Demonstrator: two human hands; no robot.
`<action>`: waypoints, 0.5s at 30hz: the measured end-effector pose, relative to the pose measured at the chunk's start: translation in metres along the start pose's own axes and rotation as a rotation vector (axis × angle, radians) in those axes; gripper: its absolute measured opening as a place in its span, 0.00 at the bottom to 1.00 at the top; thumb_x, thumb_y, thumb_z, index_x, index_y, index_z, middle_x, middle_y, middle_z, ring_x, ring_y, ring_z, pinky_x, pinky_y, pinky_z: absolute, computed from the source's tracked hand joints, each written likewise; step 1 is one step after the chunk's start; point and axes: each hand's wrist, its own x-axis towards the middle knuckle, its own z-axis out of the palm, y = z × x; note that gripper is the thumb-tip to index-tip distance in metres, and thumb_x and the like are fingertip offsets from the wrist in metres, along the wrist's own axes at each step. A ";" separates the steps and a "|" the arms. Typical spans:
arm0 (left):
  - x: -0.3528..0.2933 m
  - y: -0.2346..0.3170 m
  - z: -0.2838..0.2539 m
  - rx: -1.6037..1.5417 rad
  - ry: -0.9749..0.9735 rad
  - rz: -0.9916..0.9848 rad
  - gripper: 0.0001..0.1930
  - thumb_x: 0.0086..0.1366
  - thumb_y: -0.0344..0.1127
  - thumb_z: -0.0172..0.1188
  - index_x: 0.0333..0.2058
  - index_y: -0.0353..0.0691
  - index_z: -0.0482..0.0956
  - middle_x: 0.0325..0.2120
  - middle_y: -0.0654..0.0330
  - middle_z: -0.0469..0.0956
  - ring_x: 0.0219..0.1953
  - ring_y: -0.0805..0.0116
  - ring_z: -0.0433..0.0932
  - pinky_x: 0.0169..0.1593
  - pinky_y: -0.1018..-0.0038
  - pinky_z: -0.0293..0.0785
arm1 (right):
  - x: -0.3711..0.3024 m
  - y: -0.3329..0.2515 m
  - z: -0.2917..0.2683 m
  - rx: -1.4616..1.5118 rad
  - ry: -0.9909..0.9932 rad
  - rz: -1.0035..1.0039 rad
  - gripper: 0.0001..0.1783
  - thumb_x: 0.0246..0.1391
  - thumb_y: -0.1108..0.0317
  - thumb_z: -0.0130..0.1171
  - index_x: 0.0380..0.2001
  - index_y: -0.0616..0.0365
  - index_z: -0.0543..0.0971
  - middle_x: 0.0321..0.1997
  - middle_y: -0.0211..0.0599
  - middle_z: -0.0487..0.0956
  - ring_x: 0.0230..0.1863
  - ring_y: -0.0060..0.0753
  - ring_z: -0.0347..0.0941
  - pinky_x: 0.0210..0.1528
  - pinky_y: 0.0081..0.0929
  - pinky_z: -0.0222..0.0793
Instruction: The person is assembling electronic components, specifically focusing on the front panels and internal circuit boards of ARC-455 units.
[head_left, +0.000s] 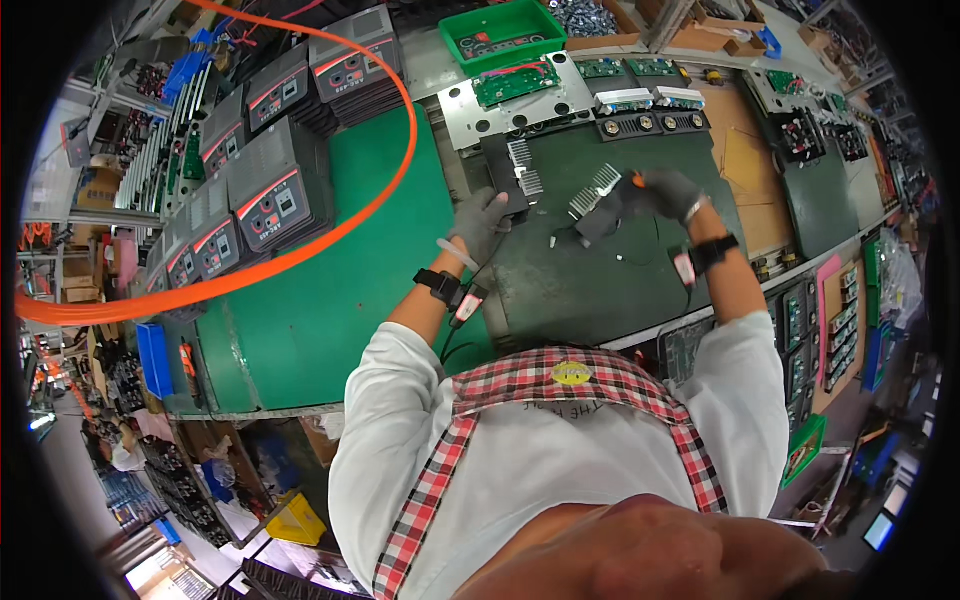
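My left hand, in a grey glove, is closed on the lower end of a black panel that carries silver heat-sink fins along its right side. To the right of it, my gloved right hand is closed at the upper right of a second black panel, which sits at a tilt with silver heat-sink fins on its upper left. A small orange spot shows at the right fingertips; what it belongs to is too small to tell. Both wrists wear black straps with small modules.
An orange hose arcs across the left. Stacks of dark printed panels stand on the green mat. Beyond my hands lie a metal plate with a green circuit board, a green bin and a black plate with round parts.
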 end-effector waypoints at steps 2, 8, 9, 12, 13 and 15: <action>0.011 -0.021 0.000 -0.203 -0.044 0.038 0.13 0.60 0.39 0.47 0.35 0.33 0.67 0.27 0.58 0.72 0.26 0.72 0.72 0.30 0.76 0.70 | -0.022 0.019 0.015 0.040 -0.048 -0.048 0.16 0.45 0.66 0.54 0.36 0.67 0.72 0.36 0.40 0.75 0.40 0.34 0.71 0.40 0.26 0.67; 0.027 -0.036 0.005 -0.501 -0.116 0.180 0.11 0.61 0.33 0.43 0.38 0.32 0.65 0.31 0.56 0.72 0.27 0.70 0.73 0.33 0.75 0.73 | -0.040 0.073 0.018 -0.602 0.171 -0.440 0.13 0.48 0.68 0.53 0.36 0.65 0.73 0.38 0.39 0.75 0.42 0.29 0.71 0.41 0.21 0.66; 0.030 -0.039 0.005 -0.548 -0.092 0.184 0.10 0.60 0.31 0.43 0.39 0.32 0.65 0.30 0.57 0.72 0.27 0.70 0.74 0.32 0.76 0.74 | -0.037 0.075 0.036 -0.594 0.242 -0.557 0.12 0.49 0.70 0.51 0.37 0.65 0.73 0.39 0.38 0.75 0.42 0.28 0.71 0.41 0.19 0.65; 0.029 -0.033 0.008 -0.561 -0.033 0.207 0.11 0.60 0.33 0.43 0.37 0.31 0.65 0.31 0.55 0.71 0.28 0.68 0.74 0.36 0.73 0.73 | -0.022 0.070 0.083 -0.490 0.316 -0.599 0.10 0.51 0.69 0.49 0.33 0.65 0.73 0.38 0.38 0.76 0.41 0.27 0.71 0.41 0.18 0.65; 0.029 -0.031 0.009 -0.555 -0.037 0.202 0.11 0.60 0.33 0.43 0.37 0.31 0.65 0.31 0.55 0.71 0.28 0.68 0.74 0.36 0.73 0.73 | -0.006 0.074 0.083 0.079 0.234 -0.617 0.10 0.52 0.68 0.48 0.32 0.65 0.73 0.38 0.39 0.76 0.40 0.27 0.71 0.41 0.19 0.65; 0.032 -0.024 0.012 -0.534 -0.044 0.187 0.10 0.61 0.33 0.42 0.36 0.32 0.65 0.32 0.56 0.71 0.29 0.67 0.74 0.37 0.73 0.72 | 0.030 0.080 0.084 -0.328 0.420 -0.556 0.11 0.52 0.69 0.47 0.33 0.66 0.72 0.39 0.40 0.75 0.41 0.27 0.71 0.41 0.19 0.65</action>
